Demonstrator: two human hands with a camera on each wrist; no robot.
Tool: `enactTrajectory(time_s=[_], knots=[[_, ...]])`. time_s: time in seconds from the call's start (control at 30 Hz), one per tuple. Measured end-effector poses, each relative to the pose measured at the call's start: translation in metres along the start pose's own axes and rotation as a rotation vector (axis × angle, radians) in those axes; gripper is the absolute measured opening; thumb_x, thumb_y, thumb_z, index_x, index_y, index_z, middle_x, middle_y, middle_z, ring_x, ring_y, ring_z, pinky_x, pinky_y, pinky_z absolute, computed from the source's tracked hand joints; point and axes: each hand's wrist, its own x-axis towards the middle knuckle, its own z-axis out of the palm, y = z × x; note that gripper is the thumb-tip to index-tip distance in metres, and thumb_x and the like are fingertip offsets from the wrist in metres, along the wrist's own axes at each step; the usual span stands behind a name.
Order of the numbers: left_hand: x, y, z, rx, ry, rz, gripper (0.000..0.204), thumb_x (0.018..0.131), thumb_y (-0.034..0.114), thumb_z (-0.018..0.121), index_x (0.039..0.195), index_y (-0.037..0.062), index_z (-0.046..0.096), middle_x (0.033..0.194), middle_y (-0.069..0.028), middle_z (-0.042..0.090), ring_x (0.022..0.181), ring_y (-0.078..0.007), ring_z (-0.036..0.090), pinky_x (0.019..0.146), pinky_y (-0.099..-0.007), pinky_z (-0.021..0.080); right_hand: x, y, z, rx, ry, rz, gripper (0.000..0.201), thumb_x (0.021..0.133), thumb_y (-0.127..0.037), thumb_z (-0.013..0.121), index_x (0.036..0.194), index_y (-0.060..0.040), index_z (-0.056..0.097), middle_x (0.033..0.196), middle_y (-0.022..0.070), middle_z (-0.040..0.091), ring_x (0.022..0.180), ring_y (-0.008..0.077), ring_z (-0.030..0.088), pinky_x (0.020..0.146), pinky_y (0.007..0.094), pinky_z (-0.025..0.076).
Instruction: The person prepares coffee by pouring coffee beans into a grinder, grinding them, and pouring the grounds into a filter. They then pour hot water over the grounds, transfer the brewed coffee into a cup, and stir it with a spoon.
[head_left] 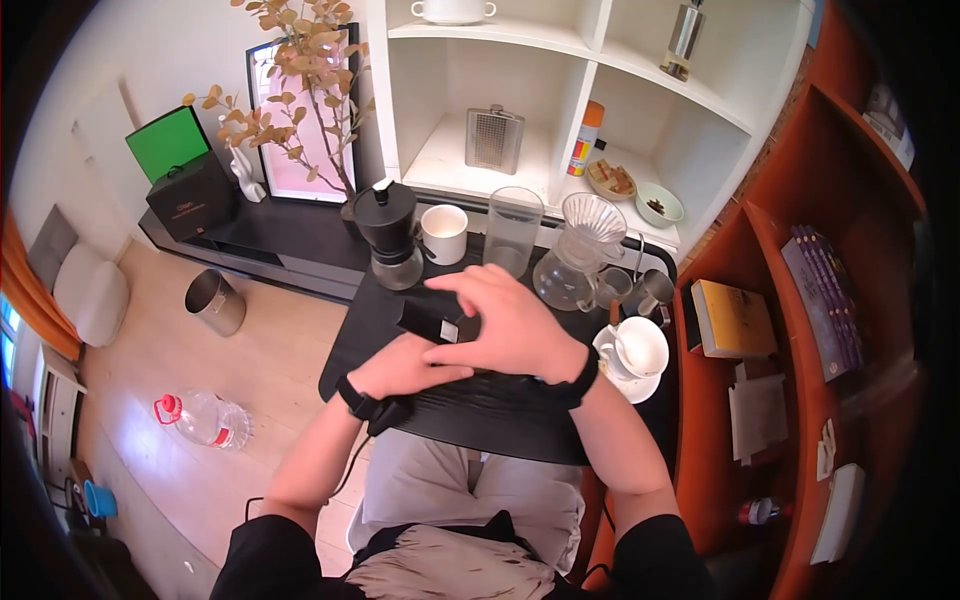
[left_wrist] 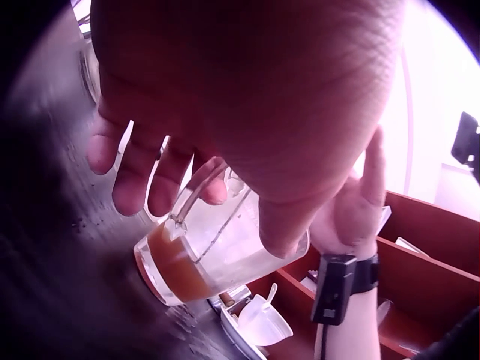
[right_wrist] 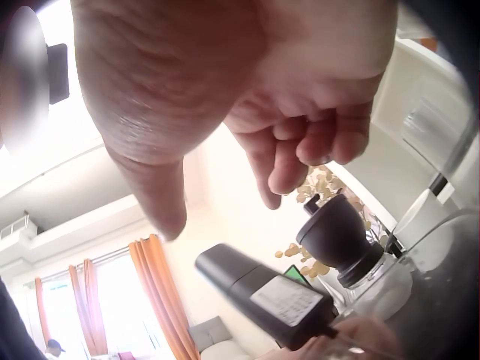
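A clear glass mug with brown liquid in its bottom shows under my left hand in the left wrist view. The left index finger is at the mug's handle and the thumb lies against the glass opposite; the other fingers hang beside it. A thin rod slants inside the mug. Across the left hand's knuckles lies a black handle with a white label, resembling a milk frother's. Above it hovers my right hand, thumb and fingers spread, holding nothing. The right hand hides the mug in the head view.
Behind the hands stand a coffee grinder, a white mug, a tall glass and a glass server with dripper. A white cup sits on a saucer at the right, beside a red-brown shelf.
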Motion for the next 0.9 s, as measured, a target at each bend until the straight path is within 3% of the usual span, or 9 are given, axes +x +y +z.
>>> enactTrajectory(time_s=[0.07, 0.1, 0.13, 0.2, 0.27, 0.3, 0.33, 0.43, 0.9], knots=[[0.014, -0.006, 0.006, -0.179, 0.074, 0.097, 0.031, 0.092, 0.034, 0.082, 0.109, 0.0077, 0.079, 0.088, -0.0148, 0.077, 0.091, -0.0331, 0.074, 0.084, -0.0419, 0.057, 0.003, 0.008, 0.017, -0.023, 0.005, -0.020, 0.053, 0.082, -0.037, 0.085, 0.124, -0.0066, 0.072, 0.089, 0.0080, 0.062, 0.088, 0.0291, 0.060, 0.081, 0.0404, 0.051], [0.014, -0.013, 0.010, -0.237, -0.011, -0.104, 0.027, 0.092, 0.031, 0.082, 0.105, 0.0070, 0.080, 0.102, -0.0147, 0.078, 0.100, -0.0320, 0.074, 0.091, -0.0413, 0.057, 0.006, 0.016, 0.027, -0.069, 0.013, -0.007, 0.050, 0.083, -0.036, 0.084, 0.121, -0.0061, 0.072, 0.091, 0.0101, 0.065, 0.092, 0.0307, 0.062, 0.081, 0.0416, 0.052], [0.016, -0.020, 0.015, -0.236, -0.008, -0.102, 0.027, 0.092, 0.031, 0.082, 0.105, 0.0070, 0.080, 0.102, -0.0147, 0.078, 0.100, -0.0320, 0.074, 0.091, -0.0413, 0.057, 0.007, 0.023, 0.032, -0.116, 0.021, 0.004, 0.047, 0.083, -0.035, 0.083, 0.118, -0.0056, 0.072, 0.092, 0.0123, 0.067, 0.095, 0.0322, 0.064, 0.082, 0.0428, 0.052], [0.030, -0.015, 0.012, -0.311, 0.023, -0.039, 0.027, 0.091, 0.029, 0.083, 0.105, 0.0056, 0.079, 0.102, -0.0132, 0.076, 0.094, -0.0291, 0.072, 0.086, -0.0388, 0.055, 0.009, 0.018, 0.020, -0.087, -0.002, 0.031, 0.042, 0.084, -0.032, 0.081, 0.114, -0.0037, 0.071, 0.090, 0.0148, 0.069, 0.097, 0.0347, 0.066, 0.082, 0.0450, 0.053], [0.032, -0.020, 0.006, -0.224, -0.069, -0.050, 0.027, 0.092, 0.027, 0.083, 0.105, 0.0048, 0.075, 0.090, -0.0058, 0.070, 0.079, -0.0186, 0.064, 0.074, -0.0321, 0.051, 0.001, 0.018, 0.002, -0.127, 0.085, 0.180, 0.040, 0.085, -0.030, 0.079, 0.114, -0.0030, 0.070, 0.082, 0.0136, 0.067, 0.088, 0.0358, 0.066, 0.076, 0.0465, 0.052], [0.030, -0.023, 0.007, -0.338, -0.056, -0.087, 0.026, 0.093, 0.026, 0.083, 0.105, 0.0057, 0.072, 0.086, -0.0014, 0.065, 0.077, -0.0134, 0.058, 0.071, -0.0290, 0.047, 0.000, 0.021, -0.005, -0.131, 0.200, 0.104, 0.038, 0.086, -0.028, 0.080, 0.112, -0.0028, 0.071, 0.069, 0.0097, 0.060, 0.069, 0.0290, 0.061, 0.064, 0.0427, 0.048], [0.027, -0.027, 0.009, -0.455, -0.043, -0.125, 0.025, 0.095, 0.025, 0.082, 0.105, 0.0065, 0.069, 0.082, 0.0030, 0.060, 0.074, -0.0082, 0.052, 0.067, -0.0260, 0.043, -0.007, 0.019, -0.016, -0.063, 0.160, 0.296, 0.035, 0.089, -0.030, 0.078, 0.110, -0.0025, 0.073, 0.072, 0.0123, 0.063, 0.068, 0.0301, 0.064, 0.064, 0.0430, 0.050], [0.023, -0.037, 0.008, -0.712, -0.054, -0.104, 0.016, 0.107, 0.023, 0.065, 0.106, 0.0076, 0.066, 0.082, 0.0074, 0.055, 0.075, -0.0034, 0.046, 0.067, -0.0232, 0.039, -0.025, 0.036, -0.019, 0.093, 0.242, 0.349, 0.026, 0.095, -0.027, 0.078, 0.109, -0.0053, 0.076, 0.056, 0.0005, 0.045, 0.050, 0.0116, 0.042, 0.052, 0.0305, 0.036], [0.021, -0.041, 0.015, -0.810, -0.074, -0.177, 0.025, 0.112, 0.029, 0.056, 0.102, 0.0072, 0.061, 0.086, 0.0057, 0.055, 0.072, -0.0044, 0.044, 0.064, -0.0224, 0.037, -0.063, 0.059, 0.002, 0.182, 0.473, 0.226, 0.020, 0.099, -0.021, 0.076, 0.110, -0.0047, 0.074, 0.064, -0.0023, 0.051, 0.055, 0.0058, 0.041, 0.053, 0.0252, 0.035]])
